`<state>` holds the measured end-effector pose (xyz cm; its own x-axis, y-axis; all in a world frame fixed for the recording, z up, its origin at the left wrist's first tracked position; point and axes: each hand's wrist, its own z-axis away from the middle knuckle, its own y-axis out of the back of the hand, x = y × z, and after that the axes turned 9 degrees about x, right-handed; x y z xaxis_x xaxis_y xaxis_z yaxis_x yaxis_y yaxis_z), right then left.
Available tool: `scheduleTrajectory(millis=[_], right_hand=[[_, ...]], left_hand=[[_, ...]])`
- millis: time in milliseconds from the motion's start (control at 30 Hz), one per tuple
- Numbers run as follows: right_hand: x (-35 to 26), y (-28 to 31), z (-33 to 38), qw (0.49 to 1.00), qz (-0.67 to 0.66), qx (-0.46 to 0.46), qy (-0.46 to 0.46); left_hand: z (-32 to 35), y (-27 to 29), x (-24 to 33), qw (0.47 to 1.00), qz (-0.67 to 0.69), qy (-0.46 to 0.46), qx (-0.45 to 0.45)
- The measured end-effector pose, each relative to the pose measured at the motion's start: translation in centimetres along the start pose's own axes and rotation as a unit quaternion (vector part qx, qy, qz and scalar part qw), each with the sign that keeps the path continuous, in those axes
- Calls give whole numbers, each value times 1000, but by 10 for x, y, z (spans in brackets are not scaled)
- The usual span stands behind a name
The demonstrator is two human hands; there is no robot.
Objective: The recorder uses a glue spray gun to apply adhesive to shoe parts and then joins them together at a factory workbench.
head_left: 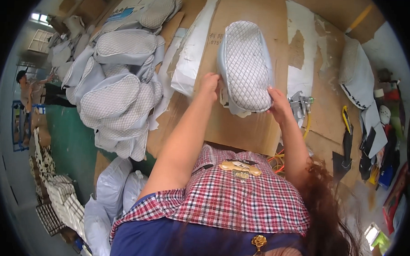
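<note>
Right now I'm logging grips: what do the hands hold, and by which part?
Both hands hold one quilted grey cushion by its near end: left hand on the left edge, right hand on the right corner.

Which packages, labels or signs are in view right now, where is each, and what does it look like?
Flat brown cardboard sheet: covers the worktable under both hands, faint dark print near its top.
White rectangular carton with blue label patch: top left, behind the quilted cushion pile.
White plastic sacks: on the floor at lower left, bulging, unmarked.
</note>
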<state>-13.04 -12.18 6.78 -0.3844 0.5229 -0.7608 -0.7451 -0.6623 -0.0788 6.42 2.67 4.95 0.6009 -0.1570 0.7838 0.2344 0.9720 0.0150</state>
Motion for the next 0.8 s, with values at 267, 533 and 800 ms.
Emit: scheduleTrajectory(millis=[267, 533, 800], right_hand=[[-8, -1, 12, 992, -107, 62, 28], [-25, -35, 33, 961, -277, 21, -5], [5, -83, 52, 843, -526, -111, 18]], left_hand=[[64, 13, 9, 942, -255, 83, -203], [76, -5, 0, 870, 303, 111, -374], [99, -22, 35, 814, 411, 162, -379]])
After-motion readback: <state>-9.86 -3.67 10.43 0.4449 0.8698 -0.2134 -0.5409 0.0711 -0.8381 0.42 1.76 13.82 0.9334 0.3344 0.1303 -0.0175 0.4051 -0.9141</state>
